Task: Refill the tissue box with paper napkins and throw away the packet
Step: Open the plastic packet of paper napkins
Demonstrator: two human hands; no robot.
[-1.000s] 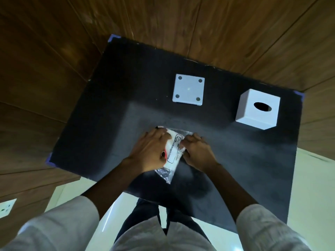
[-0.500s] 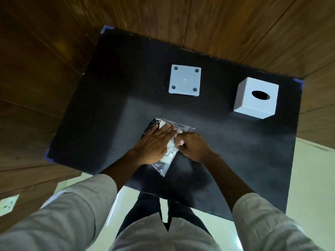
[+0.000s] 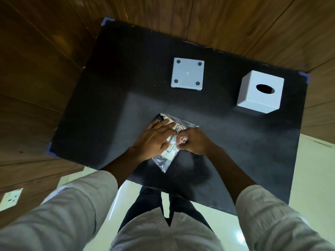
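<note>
A clear plastic napkin packet with white napkins inside lies on the black mat near its front edge. My left hand lies flat on the packet, fingers spread, pressing it down. My right hand pinches the packet's right edge between thumb and fingers. The white tissue box cover, with a dark oval slot on top, stands at the back right. Its white square base plate, with dark round pads at the corners, lies flat at the back centre.
The mat covers a tabletop against a wooden wall. Blue tape marks the mat's corners. A pale tiled floor shows to the right and below. A wall socket sits at the lower left.
My left hand has flattened and slid forward over the packet. My right hand has shifted from resting on the packet to pinching its right edge. The view has shifted slightly.
</note>
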